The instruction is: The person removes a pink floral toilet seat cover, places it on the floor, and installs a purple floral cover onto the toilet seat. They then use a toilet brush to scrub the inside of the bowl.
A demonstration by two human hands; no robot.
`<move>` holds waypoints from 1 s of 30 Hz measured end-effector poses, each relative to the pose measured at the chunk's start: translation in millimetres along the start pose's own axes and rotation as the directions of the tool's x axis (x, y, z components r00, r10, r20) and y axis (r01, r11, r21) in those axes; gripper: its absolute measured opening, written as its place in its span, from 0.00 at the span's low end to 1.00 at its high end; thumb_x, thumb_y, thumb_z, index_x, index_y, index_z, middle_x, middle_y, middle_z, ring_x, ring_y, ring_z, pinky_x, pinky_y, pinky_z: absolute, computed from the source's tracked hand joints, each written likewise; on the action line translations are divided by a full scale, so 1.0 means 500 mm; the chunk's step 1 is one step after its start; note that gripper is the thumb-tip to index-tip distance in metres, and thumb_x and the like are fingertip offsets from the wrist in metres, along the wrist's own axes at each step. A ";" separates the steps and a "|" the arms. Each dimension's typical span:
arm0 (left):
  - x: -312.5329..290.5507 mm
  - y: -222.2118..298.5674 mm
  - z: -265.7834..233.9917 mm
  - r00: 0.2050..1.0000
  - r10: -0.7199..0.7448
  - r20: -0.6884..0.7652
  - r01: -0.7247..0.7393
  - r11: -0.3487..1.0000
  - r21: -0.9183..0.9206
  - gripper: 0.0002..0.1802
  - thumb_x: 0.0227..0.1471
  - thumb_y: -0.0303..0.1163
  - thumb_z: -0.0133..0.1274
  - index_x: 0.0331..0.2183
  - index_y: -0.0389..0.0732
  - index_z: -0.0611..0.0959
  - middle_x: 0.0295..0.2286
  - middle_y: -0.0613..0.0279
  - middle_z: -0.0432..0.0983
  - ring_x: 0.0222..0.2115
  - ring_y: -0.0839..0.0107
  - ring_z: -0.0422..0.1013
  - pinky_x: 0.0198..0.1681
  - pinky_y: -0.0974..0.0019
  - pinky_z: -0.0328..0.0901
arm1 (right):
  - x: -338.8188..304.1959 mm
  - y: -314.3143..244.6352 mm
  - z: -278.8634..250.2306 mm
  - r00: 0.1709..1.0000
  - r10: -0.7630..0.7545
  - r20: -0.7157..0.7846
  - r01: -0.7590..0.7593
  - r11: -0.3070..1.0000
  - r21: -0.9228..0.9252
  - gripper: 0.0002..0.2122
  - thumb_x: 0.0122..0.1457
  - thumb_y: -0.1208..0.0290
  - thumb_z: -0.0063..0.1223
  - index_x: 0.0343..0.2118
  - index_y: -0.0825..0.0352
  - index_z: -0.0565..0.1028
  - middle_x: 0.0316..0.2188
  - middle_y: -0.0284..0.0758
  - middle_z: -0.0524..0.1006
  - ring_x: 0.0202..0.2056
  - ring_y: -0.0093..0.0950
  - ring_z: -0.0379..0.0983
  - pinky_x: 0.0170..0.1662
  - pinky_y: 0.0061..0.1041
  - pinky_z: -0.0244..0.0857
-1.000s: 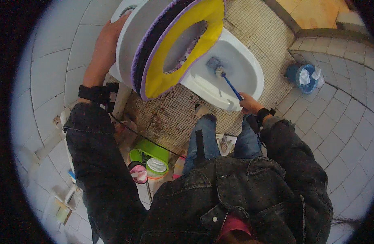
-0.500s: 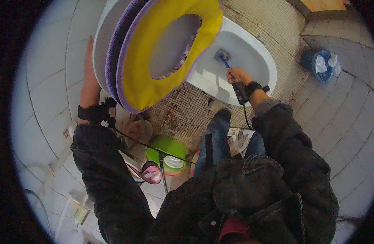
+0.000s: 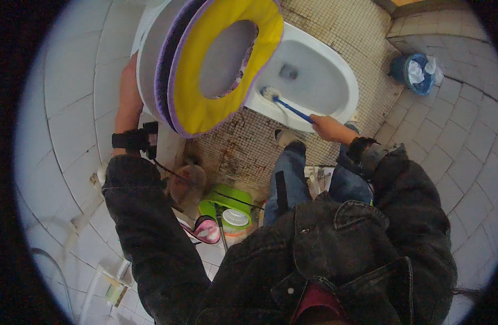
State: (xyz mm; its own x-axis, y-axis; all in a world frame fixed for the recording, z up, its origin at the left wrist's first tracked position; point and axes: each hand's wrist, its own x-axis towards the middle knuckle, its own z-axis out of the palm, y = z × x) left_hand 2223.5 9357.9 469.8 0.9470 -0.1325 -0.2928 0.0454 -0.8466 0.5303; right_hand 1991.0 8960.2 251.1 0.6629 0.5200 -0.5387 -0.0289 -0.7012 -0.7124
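Note:
In my right hand (image 3: pixel 331 130) is the blue handle of a toilet brush (image 3: pixel 293 108). Its pale round head lies against the near left inner side of the white toilet bowl (image 3: pixel 341 70). The raised toilet seat, with its yellow cover (image 3: pixel 189 100) edged in purple, leans up over the bowl's left part. My left hand (image 3: pixel 131 86) is stretched up beside the raised lid and tank at the left; its fingers are mostly hidden behind the white edge, so their grip does not show. A dark drain opening with water sits in the bowl.
A blue waste bin (image 3: pixel 417 73) with white paper stands at the right by the tiled wall. Behind my left arm are a green bucket (image 3: pixel 227 201) with a white strainer and a pink slipper (image 3: pixel 207 230). Stained mosaic tiles (image 3: pixel 227 146) surround the toilet.
My right hand has drawn the brush from the bowl's middle toward its near left inner side, showing more of the handle. My left hand stays by the raised lid.

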 end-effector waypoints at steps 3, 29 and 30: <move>-0.040 0.018 0.008 0.906 0.374 -0.199 -0.368 0.928 0.066 0.22 0.51 0.25 0.46 0.49 0.37 0.72 0.52 0.48 0.65 0.58 0.56 0.55 0.59 0.63 0.50 | -0.082 0.057 -0.056 0.996 0.080 -0.043 -0.090 0.929 -0.359 0.08 0.53 0.73 0.45 0.36 0.69 0.70 0.24 0.46 0.76 0.28 0.45 0.75 0.31 0.42 0.68; -1.019 0.323 -0.670 0.488 -0.768 -0.414 0.787 0.182 0.590 0.17 0.55 0.29 0.43 0.45 0.33 0.74 0.43 0.50 0.71 0.45 0.61 0.67 0.50 0.61 0.60 | -0.111 0.004 -0.091 0.999 0.042 0.010 -0.040 0.986 -0.162 0.07 0.48 0.73 0.48 0.29 0.69 0.72 0.25 0.47 0.76 0.30 0.49 0.73 0.33 0.45 0.67; -0.914 0.321 -0.690 0.528 -0.767 -0.364 0.756 0.230 0.613 0.18 0.55 0.29 0.43 0.47 0.33 0.73 0.45 0.50 0.70 0.46 0.61 0.66 0.51 0.61 0.60 | -0.108 -0.004 -0.104 0.999 0.049 0.006 -0.048 0.988 -0.144 0.07 0.48 0.73 0.48 0.28 0.69 0.72 0.25 0.48 0.75 0.30 0.49 0.73 0.33 0.45 0.66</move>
State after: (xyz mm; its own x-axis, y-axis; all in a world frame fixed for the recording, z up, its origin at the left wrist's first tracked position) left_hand 1907.9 9460.5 963.3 0.5807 0.7673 -0.2720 0.5316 -0.6105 -0.5871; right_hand 1994.0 8908.2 304.9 0.6560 0.4877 -0.5760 0.0475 -0.7884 -0.6134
